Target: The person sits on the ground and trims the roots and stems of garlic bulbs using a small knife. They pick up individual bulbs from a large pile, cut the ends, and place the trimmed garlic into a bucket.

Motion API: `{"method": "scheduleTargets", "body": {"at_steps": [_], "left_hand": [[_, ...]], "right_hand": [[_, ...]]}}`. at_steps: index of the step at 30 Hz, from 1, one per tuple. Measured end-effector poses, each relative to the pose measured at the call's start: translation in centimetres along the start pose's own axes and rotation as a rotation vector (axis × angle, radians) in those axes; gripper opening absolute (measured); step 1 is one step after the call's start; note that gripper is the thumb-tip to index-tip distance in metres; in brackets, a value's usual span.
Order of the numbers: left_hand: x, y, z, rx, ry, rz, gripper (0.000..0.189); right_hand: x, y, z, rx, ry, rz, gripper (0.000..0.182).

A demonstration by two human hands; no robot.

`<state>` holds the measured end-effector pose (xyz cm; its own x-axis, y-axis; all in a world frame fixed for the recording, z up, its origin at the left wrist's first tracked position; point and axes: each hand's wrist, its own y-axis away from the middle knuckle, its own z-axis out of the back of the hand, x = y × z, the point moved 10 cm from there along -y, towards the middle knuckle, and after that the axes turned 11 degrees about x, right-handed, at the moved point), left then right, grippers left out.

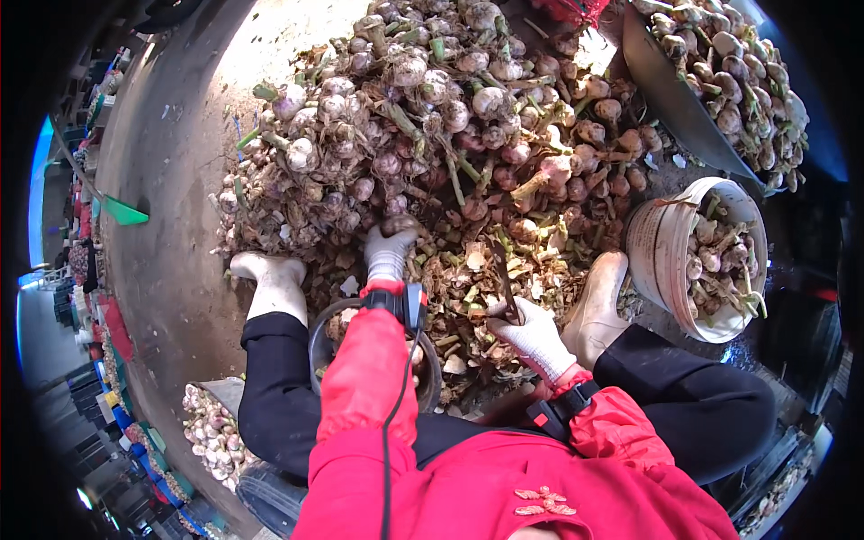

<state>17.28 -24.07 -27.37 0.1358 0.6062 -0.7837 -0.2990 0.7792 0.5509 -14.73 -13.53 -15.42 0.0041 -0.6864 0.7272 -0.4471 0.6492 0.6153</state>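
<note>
A big heap of garlic bulbs [405, 128] with stalks and roots lies before me. My left hand [391, 248], in a whitish glove, is at the near edge of the heap, its fingers around a garlic bulb [399, 225]. My right hand [533, 334], gloved too, grips a dark, narrow knife [503, 273] that points away from me. Between my boots lie cut stalks and dry skins [466, 297]. Below my left forearm stands a round bucket [432, 388] with bulbs in it, partly hidden by the sleeve.
A white bucket [665, 256] holding stalked garlic stands at the right, beyond my right boot [601, 304]. A curved metal sheet [682, 101] separates another garlic pile [736, 81]. My left boot [273, 280] touches the heap's edge. Trimmed bulbs [212, 432] lie at lower left.
</note>
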Motion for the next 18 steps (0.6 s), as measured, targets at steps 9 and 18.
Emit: {"method": "scheduleTargets", "body": {"at_steps": [9,18], "left_hand": [[-11.2,20.6,-7.9,0.575,-0.185,-0.316,0.083],[-13.3,29.3,-7.6,0.613,0.088,-0.303,0.069]], "right_hand": [[7.4,3.9,-1.9,-0.152,0.844,0.454,0.011],[8.4,7.8,-6.2,-0.003,1.143,0.505,0.015]]}}
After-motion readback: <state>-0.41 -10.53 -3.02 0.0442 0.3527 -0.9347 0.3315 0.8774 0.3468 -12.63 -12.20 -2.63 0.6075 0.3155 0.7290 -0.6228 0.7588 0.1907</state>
